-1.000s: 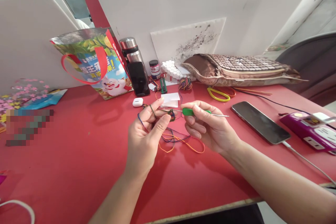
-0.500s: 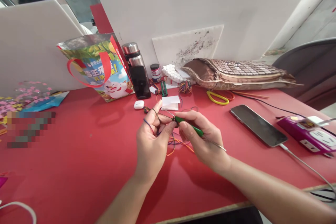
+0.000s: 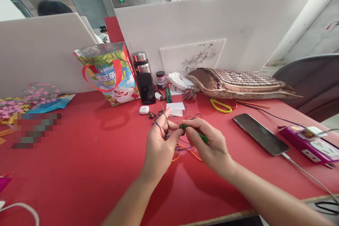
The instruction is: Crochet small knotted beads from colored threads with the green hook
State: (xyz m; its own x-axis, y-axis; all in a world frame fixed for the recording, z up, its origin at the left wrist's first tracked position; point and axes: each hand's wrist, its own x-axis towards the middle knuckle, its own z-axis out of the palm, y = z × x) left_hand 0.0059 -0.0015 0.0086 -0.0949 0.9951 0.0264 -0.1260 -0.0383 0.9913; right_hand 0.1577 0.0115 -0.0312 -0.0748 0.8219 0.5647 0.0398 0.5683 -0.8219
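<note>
My right hand [image 3: 212,144] grips a green-handled crochet hook [image 3: 202,137] between thumb and fingers. Against its tip, my left thumb and fingers pinch a small dark piece of yarn work [image 3: 182,127], mostly covered by the fingertips. A strand of dark blue yarn [image 3: 158,125] loops around the fingers of my left hand [image 3: 160,146], whose index finger points up. Loose orange and purple yarn [image 3: 189,149] lies on the table below both hands. Just beyond the fingertips stands a folded white paper [image 3: 176,109].
On the red table [image 3: 79,169] are a white earphone case [image 3: 144,109], a ball of mixed yarn [image 3: 189,94], yellow-handled scissors [image 3: 221,106], a charging phone [image 3: 261,133] and a purple power strip [image 3: 309,141]. Behind stand a colourful bag [image 3: 113,77], a black phone [image 3: 146,88] and a steel flask [image 3: 141,61].
The camera view has tilted up, so the scene sits lower and slightly to the right. The metal rear end of the hook, visible before, no longer shows. Both hands keep their hold.
</note>
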